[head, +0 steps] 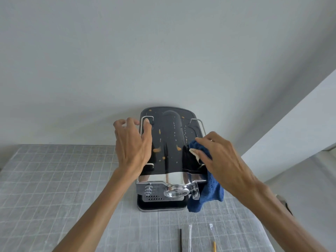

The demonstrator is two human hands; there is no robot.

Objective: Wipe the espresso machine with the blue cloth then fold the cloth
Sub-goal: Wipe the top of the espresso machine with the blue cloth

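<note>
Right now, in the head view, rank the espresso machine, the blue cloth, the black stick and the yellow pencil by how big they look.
1. espresso machine
2. blue cloth, part hidden under the right hand
3. black stick
4. yellow pencil

Stick and pencil are cut off by the frame edge, so their order is unsure.

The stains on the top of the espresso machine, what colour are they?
Orange-brown spots on the glossy black top, seen in the head view.
</note>
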